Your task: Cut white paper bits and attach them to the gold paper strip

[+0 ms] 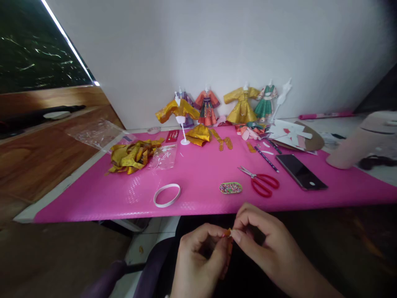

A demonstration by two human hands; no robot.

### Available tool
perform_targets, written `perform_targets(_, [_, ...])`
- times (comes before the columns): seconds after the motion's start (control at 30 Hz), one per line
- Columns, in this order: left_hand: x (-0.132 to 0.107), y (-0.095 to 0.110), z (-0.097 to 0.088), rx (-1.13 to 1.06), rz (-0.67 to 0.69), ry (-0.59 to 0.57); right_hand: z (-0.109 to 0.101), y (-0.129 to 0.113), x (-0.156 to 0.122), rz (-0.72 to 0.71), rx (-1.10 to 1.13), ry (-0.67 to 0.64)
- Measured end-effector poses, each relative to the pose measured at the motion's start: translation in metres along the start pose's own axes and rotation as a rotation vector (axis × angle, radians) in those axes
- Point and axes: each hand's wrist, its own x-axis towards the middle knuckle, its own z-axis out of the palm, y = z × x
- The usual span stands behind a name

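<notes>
In front of the table edge, low in the head view, my left hand (201, 252) pinches a small strip of orange-gold fabric (228, 232) between thumb and forefinger. Part of the strip hangs down behind the left thumb. The fingertips of my right hand (260, 234) are closed on the strip's near end, touching it beside the left fingertips. Whether a fine needle or pin is between them is too small to tell. On the table just beyond lie an oval case of colourful pinheads (231, 188), red-handled scissors (260, 181) with slightly parted blades, and a white tape ring (167, 195).
A pink mat (198, 174) covers the table. Gold fabric scraps (133, 156) lie at left; a phone (300, 171), a purple pencil (266, 159) and a pale bottle (359, 140) at right. Small dressed mannequins, one in a yellow dress (243, 103), line the wall.
</notes>
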Motion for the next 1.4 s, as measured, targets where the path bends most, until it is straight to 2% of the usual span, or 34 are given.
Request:
perform_targets(0.37, [-0.0024,0.0042,0.0019,0.038,0.024,-0.010,-0.0015,-0.0004,-0.0007,0.075,0.046,0.002])
perform_targets(1.4, [-0.0035,-0.0001,-0.0016,0.079,0.062,-0.031,-0.0018,0.0005,0.0013,0.095,0.067,0.008])
